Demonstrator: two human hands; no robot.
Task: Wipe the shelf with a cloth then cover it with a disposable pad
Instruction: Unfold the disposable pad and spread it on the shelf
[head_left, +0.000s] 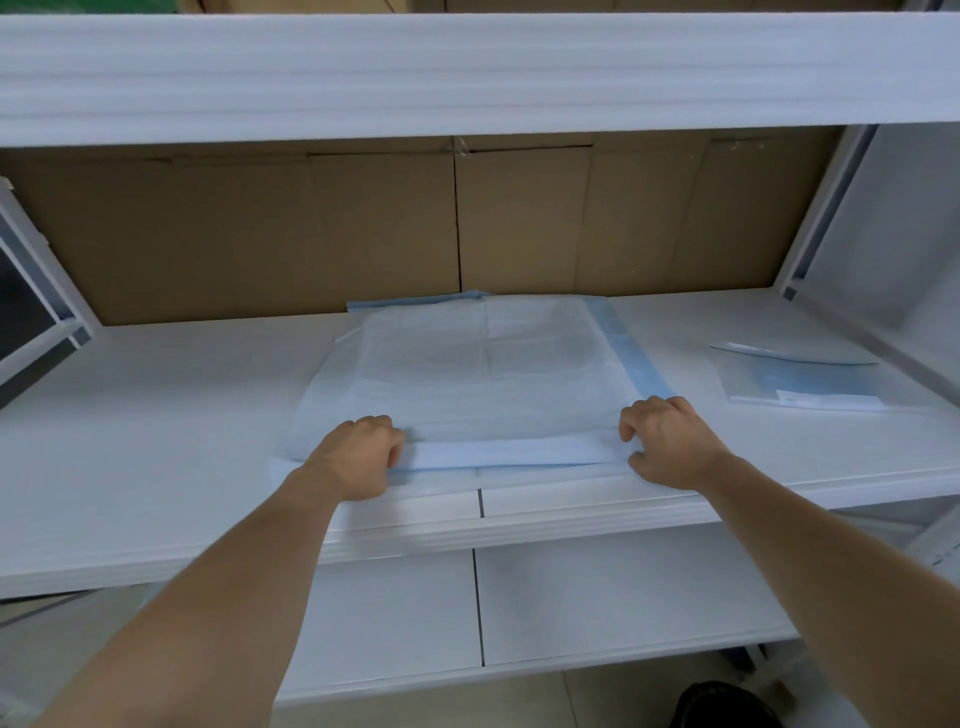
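A disposable pad (467, 369), white with pale blue borders, lies partly unfolded on the middle of the white shelf (156, 415). Its near edge is folded over into a blue strip along the shelf's front. My left hand (358, 454) grips the left end of that folded strip with curled fingers. The right end of the strip is pinched by my right hand (667, 441), thumb below and fingers above. No cloth is visible.
A clear plastic wrapper (800, 382) with blue print lies on the shelf at the right. Brown cardboard (363, 228) lines the back. A white shelf (467, 78) hangs overhead and another (623, 597) sits below. Metal uprights stand at both sides.
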